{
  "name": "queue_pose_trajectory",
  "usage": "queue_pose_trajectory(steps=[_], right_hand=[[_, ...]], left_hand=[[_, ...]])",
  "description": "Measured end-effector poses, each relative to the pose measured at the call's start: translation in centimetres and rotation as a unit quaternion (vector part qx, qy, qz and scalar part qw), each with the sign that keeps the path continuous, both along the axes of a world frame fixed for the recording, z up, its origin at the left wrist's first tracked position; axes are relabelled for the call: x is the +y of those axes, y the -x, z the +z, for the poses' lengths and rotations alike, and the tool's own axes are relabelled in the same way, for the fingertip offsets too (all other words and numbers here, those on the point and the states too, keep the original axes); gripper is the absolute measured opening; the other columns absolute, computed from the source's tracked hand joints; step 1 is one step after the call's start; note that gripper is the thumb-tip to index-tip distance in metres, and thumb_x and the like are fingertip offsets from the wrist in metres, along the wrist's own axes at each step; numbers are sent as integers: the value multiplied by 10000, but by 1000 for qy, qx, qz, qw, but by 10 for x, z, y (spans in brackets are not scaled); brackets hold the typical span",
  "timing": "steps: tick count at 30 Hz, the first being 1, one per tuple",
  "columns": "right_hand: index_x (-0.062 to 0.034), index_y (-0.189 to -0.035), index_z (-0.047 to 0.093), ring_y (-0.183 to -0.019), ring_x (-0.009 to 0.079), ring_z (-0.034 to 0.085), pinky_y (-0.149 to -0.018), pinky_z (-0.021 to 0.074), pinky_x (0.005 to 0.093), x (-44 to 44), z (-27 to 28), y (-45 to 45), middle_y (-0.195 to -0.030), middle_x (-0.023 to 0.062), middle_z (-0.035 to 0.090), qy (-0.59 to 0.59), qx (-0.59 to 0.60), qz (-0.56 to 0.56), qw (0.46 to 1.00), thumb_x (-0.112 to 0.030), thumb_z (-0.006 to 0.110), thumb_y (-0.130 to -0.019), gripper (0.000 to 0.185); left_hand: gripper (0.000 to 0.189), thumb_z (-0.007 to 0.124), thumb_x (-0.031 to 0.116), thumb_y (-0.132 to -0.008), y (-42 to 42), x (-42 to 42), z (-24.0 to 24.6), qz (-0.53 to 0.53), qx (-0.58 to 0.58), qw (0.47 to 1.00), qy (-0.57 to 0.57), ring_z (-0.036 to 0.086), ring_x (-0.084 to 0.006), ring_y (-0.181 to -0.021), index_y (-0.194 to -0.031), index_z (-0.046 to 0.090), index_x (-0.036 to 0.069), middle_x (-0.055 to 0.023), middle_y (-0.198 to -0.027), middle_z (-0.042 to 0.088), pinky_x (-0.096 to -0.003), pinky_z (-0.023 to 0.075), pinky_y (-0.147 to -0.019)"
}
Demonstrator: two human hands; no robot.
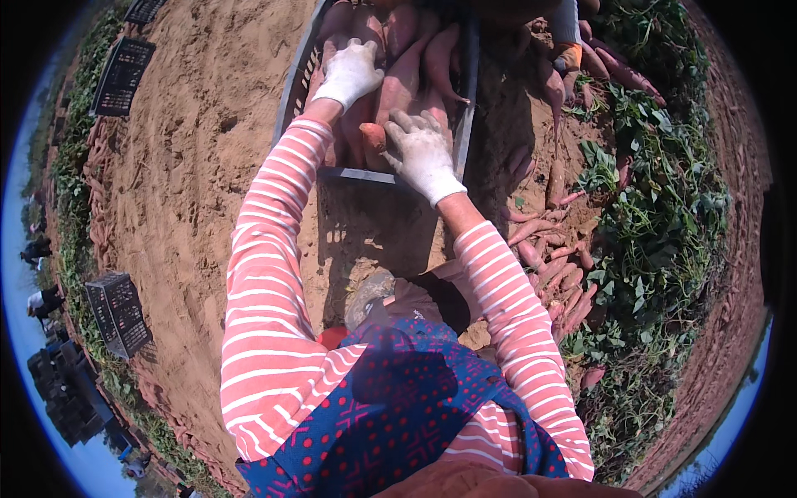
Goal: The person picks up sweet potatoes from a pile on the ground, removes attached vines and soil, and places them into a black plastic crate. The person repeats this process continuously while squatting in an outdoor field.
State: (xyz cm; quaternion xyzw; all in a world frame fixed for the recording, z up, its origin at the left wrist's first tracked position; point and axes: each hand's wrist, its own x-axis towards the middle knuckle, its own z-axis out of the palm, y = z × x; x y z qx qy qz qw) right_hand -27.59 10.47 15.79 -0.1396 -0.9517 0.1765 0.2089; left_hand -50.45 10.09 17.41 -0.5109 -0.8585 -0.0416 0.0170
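A dark plastic crate (pixel 368 175), filled with reddish sweet potatoes (pixel 398 84), stands before me. My left hand (pixel 350 73), in a white knitted glove, lies over the potatoes by the crate's left wall. Its fingers curl down, and what is under them is hidden. Near the front right corner, my right hand (pixel 423 152), in a soiled white glove, grips a sweet potato (pixel 373 136) whose rounded end sticks out between thumb and forefinger. The rest of that root is covered by the hand.
A co-worker's gloved hand (pixel 568 59) touches a sweet potato (pixel 551 84) right of the crate. Loose sweet potatoes (pixel 557 274) lie along green vines (pixel 660 218). More crates (pixel 121 314) stand on the left beyond bare sandy soil (pixel 187 168). Distant people (pixel 43 303) are at far left.
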Motion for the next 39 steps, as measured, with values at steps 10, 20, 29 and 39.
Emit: queue_pose_trajectory(steps=[10, 20, 29, 39], right_hand=[[-93, -1163, 652, -1219, 340, 572, -1122, 379, 492, 1, -2, 0, -1338, 98, 593, 23, -31, -2, 999, -249, 760, -803, 406], [-99, -1046, 695, -1162, 312, 611, -1070, 420, 484, -3, -7, 2, -1324, 94, 629, 49, -11, -30, 998, -278, 740, -829, 285], [-47, -1032, 729, -1212, 334, 568, -1123, 360, 456, 2, 3, -3, -1181, 144, 675, 59, -61, -38, 996, -415, 651, -903, 397], [-32, -1338, 591, -1399, 446, 391, -1160, 307, 528, -4, -7, 6, -1399, 236, 538, 61, -68, -86, 992, -592, 704, -825, 768]], left_hand=[[573, 802, 389, -779, 11, -50, 96, 42, -75, 979, -184, 684, -380, -1022, -1219, 639, 59, -218, -1051, 707, -463, 544, -895], [300, 847, 170, -718, -67, -145, 12, 129, -89, 957, -245, 644, -310, -807, -842, 607, 40, -131, -861, 641, -431, 526, -731], [445, 689, 302, -891, -39, -99, -6, 14, -5, 968, -251, 633, -389, -1032, -1278, 591, 107, -185, -1143, 639, -493, 533, -857], [579, 625, 429, -905, -26, -61, -14, 15, -30, 999, 36, 714, -394, -876, -1399, 583, 130, -226, -962, 725, -504, 560, -783]])
